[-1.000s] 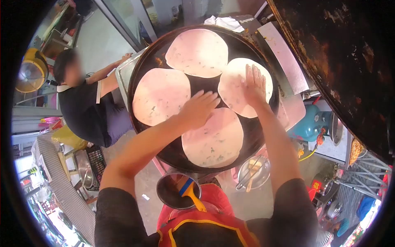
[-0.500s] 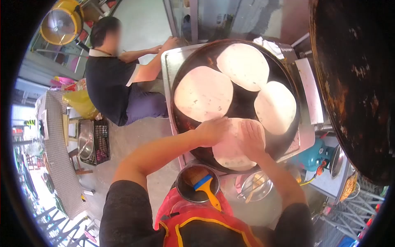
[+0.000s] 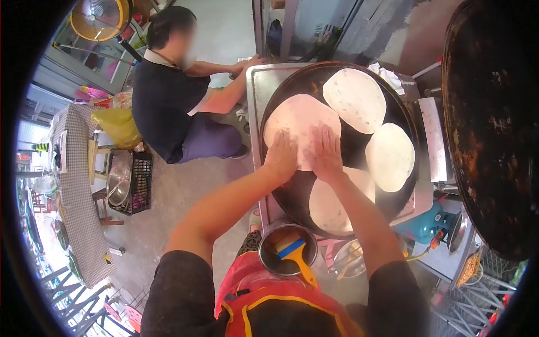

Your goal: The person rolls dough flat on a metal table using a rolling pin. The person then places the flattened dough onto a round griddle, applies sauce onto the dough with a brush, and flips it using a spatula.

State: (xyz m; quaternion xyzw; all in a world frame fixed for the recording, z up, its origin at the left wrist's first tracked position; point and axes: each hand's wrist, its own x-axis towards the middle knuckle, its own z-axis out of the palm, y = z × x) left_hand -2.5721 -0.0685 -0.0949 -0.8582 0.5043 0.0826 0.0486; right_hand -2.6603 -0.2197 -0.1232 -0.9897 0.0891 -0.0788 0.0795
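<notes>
Both my hands lie flat on the upper-left round flatbread [image 3: 300,112], fingers stretched out. My left hand [image 3: 282,153] rests on its lower left part, and my right hand [image 3: 324,149] presses beside it on the lower right. The bread sits on a wide dark round griddle [image 3: 351,149]. A second flatbread [image 3: 339,205] lies nearest me, partly under my right forearm. Two more pale flatbreads lie farther off, one at the top [image 3: 355,100] and one at the right [image 3: 390,157].
A metal bowl [image 3: 266,264] with a blue-and-yellow brush [image 3: 298,259] stands close before me. The griddle's big dark lid [image 3: 494,129] rises at right. A gas cylinder [image 3: 421,222] stands below it. Another person [image 3: 174,101] crouches at left, near the metal stand's edge [image 3: 255,84].
Both hands have moved from the nearest flatbread up and left onto the upper-left one. The view has shifted, so the griddle appears farther right.
</notes>
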